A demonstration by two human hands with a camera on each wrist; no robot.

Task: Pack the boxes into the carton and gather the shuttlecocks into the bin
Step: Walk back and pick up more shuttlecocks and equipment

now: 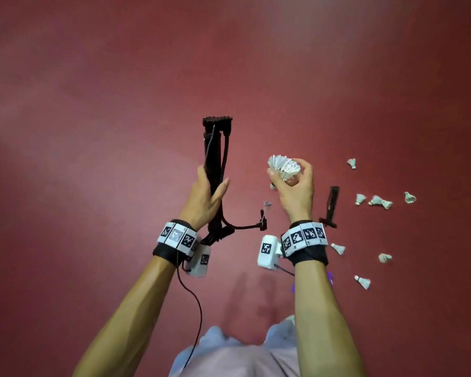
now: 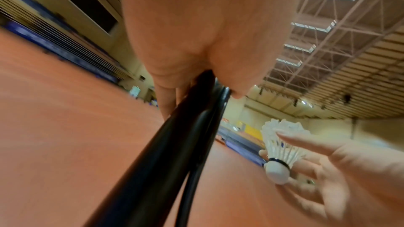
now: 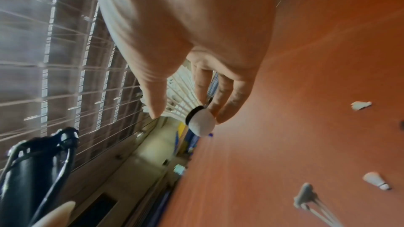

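My left hand (image 1: 206, 197) grips a long black tube-shaped tool (image 1: 216, 159) with rods along it, held upright above the red floor; the left wrist view shows the tool (image 2: 174, 144) running out from under the palm. My right hand (image 1: 294, 183) holds white feather shuttlecocks (image 1: 283, 165) beside it, feathers up. In the right wrist view thumb and fingers pinch a shuttlecock (image 3: 188, 103) just above its cork tip. Several loose shuttlecocks (image 1: 375, 200) lie on the floor to the right. No carton, boxes or bin show in any view.
A small black stand (image 1: 331, 206) sits on the floor right of my right wrist. A thin black arm (image 1: 245, 227) sticks out from the tool's lower end. The floor (image 1: 120, 77) is red sports flooring. Hall walls and ceiling trusses (image 2: 328, 40) show in the left wrist view.
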